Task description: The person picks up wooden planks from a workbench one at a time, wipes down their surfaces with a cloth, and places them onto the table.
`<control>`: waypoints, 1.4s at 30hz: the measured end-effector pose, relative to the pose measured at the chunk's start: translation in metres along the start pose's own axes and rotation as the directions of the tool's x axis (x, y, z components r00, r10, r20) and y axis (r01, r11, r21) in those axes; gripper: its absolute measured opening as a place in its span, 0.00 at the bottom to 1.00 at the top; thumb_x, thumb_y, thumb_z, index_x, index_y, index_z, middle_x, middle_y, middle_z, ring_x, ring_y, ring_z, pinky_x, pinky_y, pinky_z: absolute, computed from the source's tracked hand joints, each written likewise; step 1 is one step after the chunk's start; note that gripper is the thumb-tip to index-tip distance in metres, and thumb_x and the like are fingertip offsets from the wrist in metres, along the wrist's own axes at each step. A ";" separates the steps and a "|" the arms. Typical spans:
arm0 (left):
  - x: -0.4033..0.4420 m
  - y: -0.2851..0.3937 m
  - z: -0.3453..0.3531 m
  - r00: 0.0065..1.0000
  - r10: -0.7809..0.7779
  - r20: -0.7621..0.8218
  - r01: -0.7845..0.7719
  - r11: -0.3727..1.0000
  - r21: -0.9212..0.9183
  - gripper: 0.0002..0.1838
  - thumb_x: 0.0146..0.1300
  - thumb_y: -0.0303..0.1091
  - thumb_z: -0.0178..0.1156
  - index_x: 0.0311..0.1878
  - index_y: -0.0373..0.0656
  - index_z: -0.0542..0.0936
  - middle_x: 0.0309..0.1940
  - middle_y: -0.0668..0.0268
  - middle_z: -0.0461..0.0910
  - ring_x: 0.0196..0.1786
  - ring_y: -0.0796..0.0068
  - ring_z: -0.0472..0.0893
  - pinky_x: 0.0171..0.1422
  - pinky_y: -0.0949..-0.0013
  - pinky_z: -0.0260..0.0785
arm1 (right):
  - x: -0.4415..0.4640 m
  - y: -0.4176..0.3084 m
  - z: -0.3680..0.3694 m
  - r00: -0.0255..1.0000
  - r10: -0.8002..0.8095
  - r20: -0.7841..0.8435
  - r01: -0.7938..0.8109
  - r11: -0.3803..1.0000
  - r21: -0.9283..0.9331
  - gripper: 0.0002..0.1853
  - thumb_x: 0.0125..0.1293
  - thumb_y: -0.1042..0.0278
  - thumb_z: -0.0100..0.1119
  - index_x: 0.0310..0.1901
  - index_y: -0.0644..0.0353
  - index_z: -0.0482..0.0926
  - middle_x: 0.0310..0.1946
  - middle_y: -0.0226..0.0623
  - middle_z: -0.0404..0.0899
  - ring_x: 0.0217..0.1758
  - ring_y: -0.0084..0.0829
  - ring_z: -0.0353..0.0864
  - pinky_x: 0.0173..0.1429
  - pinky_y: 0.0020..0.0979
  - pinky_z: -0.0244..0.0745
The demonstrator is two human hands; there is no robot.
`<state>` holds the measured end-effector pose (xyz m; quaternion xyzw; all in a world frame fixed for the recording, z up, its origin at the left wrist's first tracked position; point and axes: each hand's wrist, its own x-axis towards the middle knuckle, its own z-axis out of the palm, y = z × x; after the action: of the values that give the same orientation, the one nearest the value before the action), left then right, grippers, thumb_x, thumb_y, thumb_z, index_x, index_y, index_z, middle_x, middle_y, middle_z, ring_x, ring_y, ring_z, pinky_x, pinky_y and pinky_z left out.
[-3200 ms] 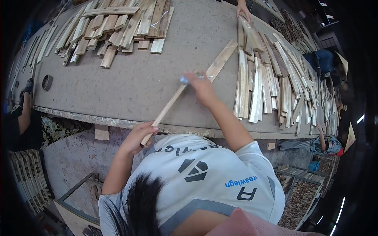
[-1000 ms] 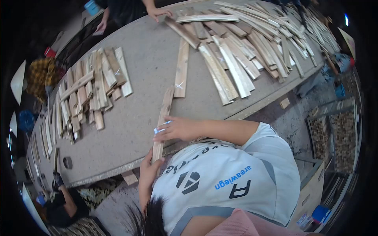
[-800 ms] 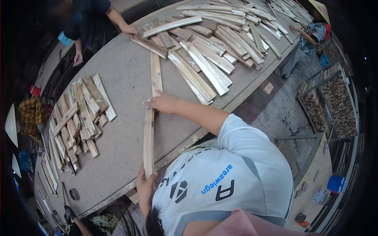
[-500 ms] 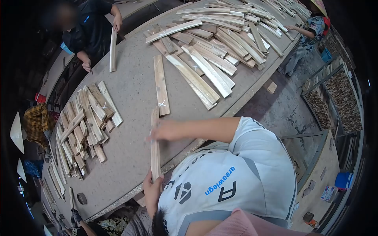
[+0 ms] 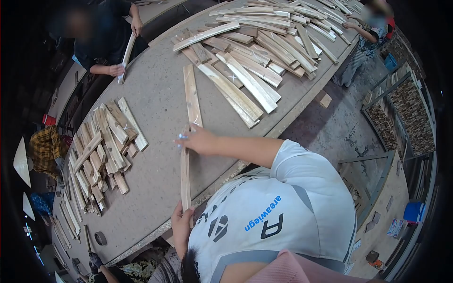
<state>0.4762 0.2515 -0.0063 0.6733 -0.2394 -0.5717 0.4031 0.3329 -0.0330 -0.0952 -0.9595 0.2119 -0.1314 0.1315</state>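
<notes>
A narrow wooden strip (image 5: pixel 185 177) points away from me across the table's front edge. My left hand (image 5: pixel 181 224) is closed around its near end. Over the far end lies my right hand (image 5: pixel 200 140), its fingers curled across the strip; pale bluish spots show at the fingertips, and what they are I cannot make out. Just beyond this hand, a wider board (image 5: pixel 192 94) with a white X mark lies flat on the table.
A large heap of wooden strips (image 5: pixel 255 52) covers the table's far right, and a smaller pile (image 5: pixel 101 146) lies left. A dark ring (image 5: pixel 100 238) rests near the front edge. Across the table a person (image 5: pixel 106 35) holds a strip; other people stand around the table.
My right hand has slid along the strip from its middle to its far end. My left hand keeps its hold. The person opposite has brought a second hand onto their tilted strip.
</notes>
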 end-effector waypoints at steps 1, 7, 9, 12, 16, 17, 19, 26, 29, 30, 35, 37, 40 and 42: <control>0.002 -0.001 -0.002 1.000 0.002 -0.002 -0.002 1.000 0.002 0.27 0.66 0.26 0.60 0.69 0.33 0.73 0.37 0.72 0.79 0.34 0.85 0.74 0.38 0.78 0.66 | -0.007 -0.018 0.000 1.000 -0.001 -0.003 0.001 1.000 0.000 0.30 0.73 0.71 0.44 0.76 0.45 0.65 0.65 0.39 0.78 0.73 0.36 0.74 0.83 0.62 0.42; 0.007 -0.015 -0.011 1.000 -0.003 -0.002 0.002 0.999 -0.033 0.27 0.67 0.27 0.59 0.69 0.33 0.73 0.36 0.73 0.78 0.34 0.85 0.74 0.37 0.78 0.66 | -0.033 -0.061 -0.017 0.897 -0.441 -0.025 0.434 0.872 0.226 0.29 0.73 0.73 0.42 0.75 0.46 0.66 0.65 0.34 0.79 0.72 0.35 0.75 0.82 0.62 0.43; 0.007 -0.013 -0.013 0.997 -0.066 0.040 0.070 0.991 -0.116 0.28 0.67 0.26 0.59 0.70 0.32 0.72 0.39 0.71 0.79 0.36 0.86 0.74 0.39 0.79 0.67 | -0.010 -0.004 -0.007 0.990 -0.128 -0.059 0.131 0.990 0.060 0.28 0.74 0.73 0.41 0.74 0.44 0.67 0.66 0.32 0.78 0.72 0.35 0.74 0.83 0.62 0.43; 0.000 0.005 -0.007 0.997 -0.066 0.026 0.069 0.986 -0.154 0.28 0.68 0.28 0.59 0.71 0.34 0.72 0.40 0.72 0.80 0.32 0.87 0.73 0.35 0.79 0.65 | -0.009 -0.029 0.001 0.996 -0.052 -0.072 0.053 0.998 0.013 0.28 0.75 0.71 0.39 0.75 0.43 0.66 0.69 0.33 0.76 0.73 0.35 0.72 0.83 0.61 0.43; 0.005 -0.011 -0.013 0.998 -0.059 -0.005 0.058 0.988 -0.145 0.25 0.69 0.31 0.60 0.68 0.35 0.74 0.37 0.74 0.79 0.30 0.88 0.72 0.31 0.79 0.63 | -0.035 -0.088 -0.019 0.780 -0.625 0.035 0.570 0.733 0.371 0.29 0.75 0.71 0.39 0.77 0.45 0.62 0.71 0.35 0.73 0.75 0.36 0.71 0.83 0.61 0.44; 0.006 -0.014 -0.013 0.997 -0.063 0.037 0.068 0.986 -0.151 0.25 0.69 0.32 0.61 0.67 0.35 0.75 0.36 0.75 0.78 0.30 0.88 0.72 0.30 0.79 0.63 | -0.030 -0.078 -0.017 0.758 -0.650 0.042 0.590 0.712 0.381 0.29 0.75 0.71 0.39 0.77 0.45 0.62 0.71 0.35 0.73 0.75 0.36 0.71 0.83 0.61 0.44; 0.007 -0.019 -0.010 0.996 -0.061 0.067 0.072 0.981 -0.178 0.24 0.69 0.34 0.61 0.67 0.36 0.75 0.34 0.76 0.77 0.30 0.89 0.71 0.29 0.79 0.62 | -0.006 -0.039 -0.009 0.917 -0.393 0.076 0.363 0.896 0.255 0.32 0.73 0.75 0.42 0.77 0.44 0.61 0.72 0.34 0.72 0.76 0.37 0.69 0.83 0.62 0.44; 0.007 -0.033 -0.006 0.987 -0.071 0.145 0.129 0.889 -0.440 0.11 0.71 0.38 0.60 0.47 0.40 0.76 0.30 0.72 0.74 0.21 0.83 0.70 0.21 0.77 0.61 | -0.024 -0.061 0.000 0.922 -0.386 0.027 0.379 0.915 0.138 0.32 0.72 0.77 0.42 0.77 0.45 0.62 0.72 0.39 0.71 0.76 0.38 0.70 0.81 0.65 0.46; 0.008 -0.033 -0.003 0.985 -0.096 0.141 0.157 0.833 -0.530 0.10 0.71 0.39 0.59 0.43 0.42 0.74 0.31 0.70 0.74 0.20 0.82 0.69 0.20 0.76 0.60 | -0.010 -0.032 0.014 0.861 -0.507 0.024 0.494 0.848 0.194 0.32 0.72 0.76 0.42 0.77 0.45 0.61 0.71 0.40 0.72 0.75 0.38 0.70 0.81 0.65 0.47; 0.006 -0.034 0.000 0.984 -0.106 0.144 0.168 0.821 -0.545 0.11 0.71 0.39 0.59 0.42 0.42 0.73 0.31 0.69 0.74 0.20 0.82 0.69 0.20 0.77 0.59 | 0.010 -0.012 0.009 0.941 -0.337 -0.017 0.337 0.937 0.093 0.31 0.73 0.75 0.42 0.76 0.46 0.63 0.72 0.39 0.72 0.75 0.38 0.71 0.80 0.66 0.48; 0.001 -0.025 -0.001 0.983 -0.086 0.160 0.167 0.775 -0.610 0.11 0.71 0.40 0.59 0.43 0.41 0.72 0.33 0.68 0.73 0.20 0.82 0.68 0.20 0.78 0.59 | -0.007 -0.044 -0.005 0.941 -0.339 0.009 0.334 0.931 0.145 0.29 0.72 0.77 0.40 0.74 0.49 0.67 0.71 0.40 0.73 0.74 0.39 0.71 0.81 0.64 0.46; 0.006 -0.034 -0.002 0.980 -0.081 0.183 0.179 0.761 -0.624 0.14 0.71 0.40 0.58 0.48 0.40 0.72 0.35 0.67 0.73 0.20 0.82 0.68 0.20 0.78 0.59 | -0.014 -0.047 0.000 0.849 -0.528 0.005 0.505 0.815 0.285 0.28 0.72 0.76 0.39 0.73 0.50 0.69 0.71 0.40 0.73 0.74 0.40 0.72 0.81 0.62 0.46; 0.007 -0.042 0.000 0.964 -0.065 0.257 0.239 0.635 -0.735 0.24 0.72 0.46 0.55 0.60 0.36 0.70 0.37 0.66 0.73 0.21 0.81 0.67 0.20 0.78 0.59 | 0.023 0.003 0.010 0.993 -0.116 -0.020 0.117 0.963 0.244 0.31 0.70 0.79 0.44 0.74 0.48 0.67 0.70 0.40 0.73 0.75 0.41 0.70 0.83 0.62 0.42; 0.008 -0.044 0.003 0.937 0.025 0.348 0.297 0.467 -0.833 0.30 0.72 0.49 0.53 0.66 0.34 0.66 0.37 0.65 0.72 0.21 0.81 0.67 0.20 0.79 0.60 | 0.025 -0.010 0.009 0.997 -0.056 0.056 0.028 0.913 0.407 0.31 0.69 0.80 0.46 0.74 0.48 0.67 0.71 0.39 0.73 0.76 0.39 0.69 0.83 0.61 0.41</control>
<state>0.4693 0.2693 -0.0468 0.2904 0.0806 -0.7421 0.5987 0.3613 -0.0338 -0.0959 -0.9194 0.1546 -0.1432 0.3320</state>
